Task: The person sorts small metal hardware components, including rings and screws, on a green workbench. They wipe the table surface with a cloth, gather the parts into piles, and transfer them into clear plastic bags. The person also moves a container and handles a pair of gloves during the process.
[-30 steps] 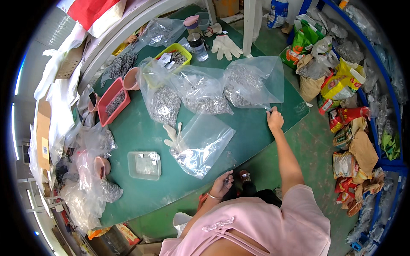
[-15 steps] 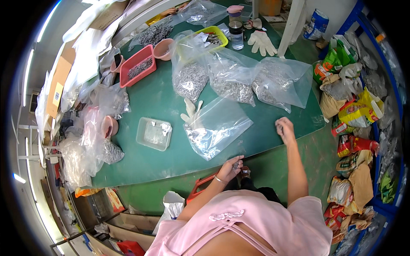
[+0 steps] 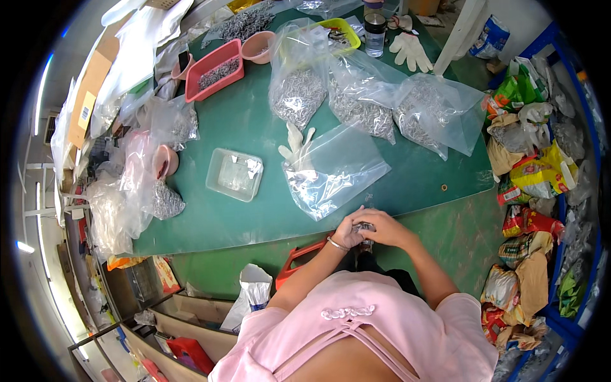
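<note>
My left hand (image 3: 347, 233) is closed, cupped at the table's near edge around small grey metal pieces (image 3: 364, 226). My right hand (image 3: 386, 228) meets it from the right, fingers bent over the same pieces; what its fingertips pinch is hidden. Just beyond my hands a clear plastic bag (image 3: 340, 167) lies flat, partly over a white glove (image 3: 296, 145). To the left is a clear plastic tray (image 3: 234, 174) with a few small pale scraps inside. A small brownish ring-shaped piece (image 3: 444, 187) rests near the table's right front edge.
Clear bags of metal parts (image 3: 298, 95) stand across the green table (image 3: 210, 219). Behind them are a red bin (image 3: 215, 71), a pink bowl (image 3: 258, 47), a yellow-green basket (image 3: 347, 32), a glass jar (image 3: 374, 35) and another glove (image 3: 410, 51). Packed sacks (image 3: 531, 229) line the right.
My right hand has left the table's right front edge and come to my left hand. The small ring-shaped piece now shows near where it was. The view has shifted slightly.
</note>
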The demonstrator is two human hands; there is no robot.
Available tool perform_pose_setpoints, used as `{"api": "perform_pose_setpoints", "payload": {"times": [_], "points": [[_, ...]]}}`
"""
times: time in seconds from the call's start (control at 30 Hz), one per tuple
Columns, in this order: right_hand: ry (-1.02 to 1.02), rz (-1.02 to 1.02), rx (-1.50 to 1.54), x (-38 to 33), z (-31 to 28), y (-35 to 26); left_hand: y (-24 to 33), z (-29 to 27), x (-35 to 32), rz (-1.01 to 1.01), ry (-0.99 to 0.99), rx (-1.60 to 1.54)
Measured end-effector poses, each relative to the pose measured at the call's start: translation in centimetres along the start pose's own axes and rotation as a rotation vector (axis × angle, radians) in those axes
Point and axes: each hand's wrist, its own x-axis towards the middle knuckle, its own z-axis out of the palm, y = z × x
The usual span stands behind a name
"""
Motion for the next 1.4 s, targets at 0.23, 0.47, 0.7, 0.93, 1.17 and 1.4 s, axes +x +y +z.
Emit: {"api": "perform_pose_setpoints", "payload": {"times": [0.23,0.47,0.7,0.93,1.17,1.4], "points": [[0.365,0.516,-0.137,1.2,0.4,5.9,-1.3,-2.9,-1.8,-0.066,0.09,0.047],[0.158,0.322,-0.44,0.2,4.3,9.0,-4.7,-6.4,0.0,-0.029,0.159,-0.254],[-0.124,0.187,-0.023,-3.7,6.1,5.7,-5.7,-8.0,2.0,0.06,0.113,-0.124],[0.943,0.347,-0.441,6.2,-2.2,13.4,-5.4,-6.9,-1.8,-0.076,0.067,0.04],[0.206,0.685,0.013,9.6,-5.0,16.0,-2.8,-2.2,-6.4,0.026,0.11,0.033],[0.069,0.425,0.279,6.9,-5.2,2.4,-0.5,2.2,-10.4,0.218,0.083,-0.068]]}}
